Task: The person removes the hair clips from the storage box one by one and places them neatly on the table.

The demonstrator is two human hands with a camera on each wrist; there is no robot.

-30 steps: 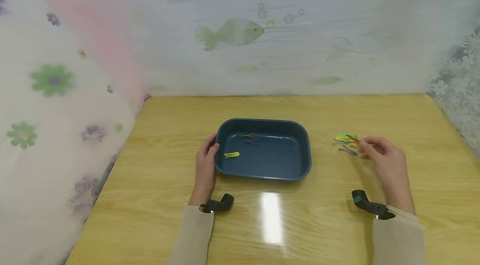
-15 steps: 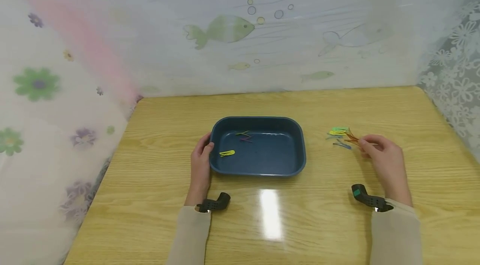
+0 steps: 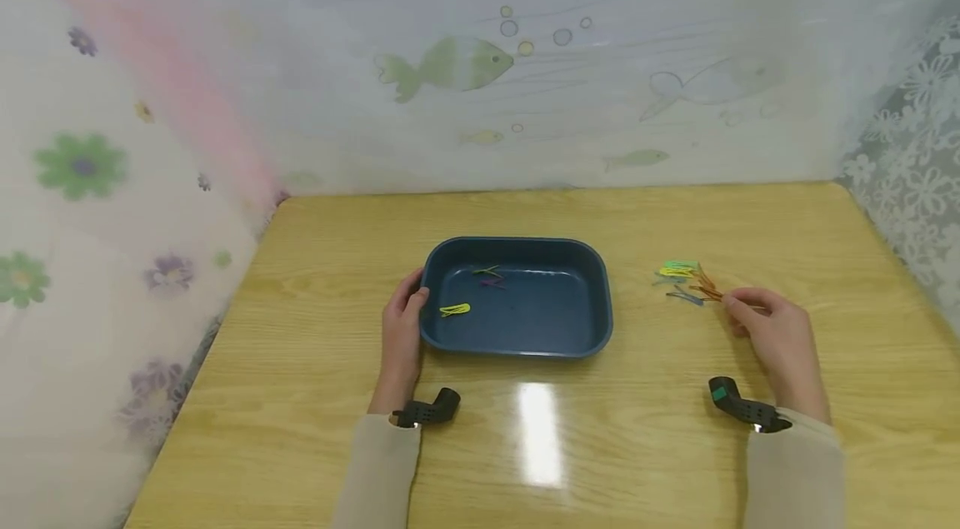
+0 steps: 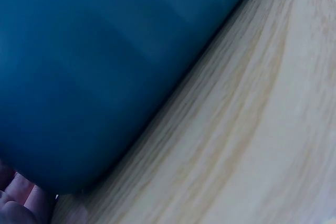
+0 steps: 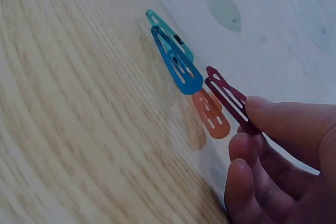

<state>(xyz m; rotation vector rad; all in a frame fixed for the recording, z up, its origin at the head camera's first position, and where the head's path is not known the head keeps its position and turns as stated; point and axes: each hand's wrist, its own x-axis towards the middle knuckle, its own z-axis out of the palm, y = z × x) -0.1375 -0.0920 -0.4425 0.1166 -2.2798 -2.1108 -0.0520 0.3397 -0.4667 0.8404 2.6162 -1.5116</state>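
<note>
The right hand (image 3: 776,337) pinches a red clip (image 5: 229,98) by one end, thumb on top and a finger below, so the free end juts out past the fingertips. Just beyond the pinch lies an orange clip (image 5: 210,109), and farther out a blue clip (image 5: 179,65) overlaps a teal clip (image 5: 168,29). Whether the red clip touches the orange one cannot be told. Well to the left of this pinch, the left hand (image 3: 401,333) grips the near-left end of a bin (image 3: 517,354) on the table (image 3: 600,446), thumb over the rim; inside, close to that grip, are a yellow clip (image 3: 454,310), a green clip (image 3: 487,271) and a purple clip (image 3: 493,283). The step in hand looks to be separating one clip from the cluster. The next move probably calls for a firm pinch and a clean lift away from its neighbours, with the left hand keeping the bin steady.
</note>
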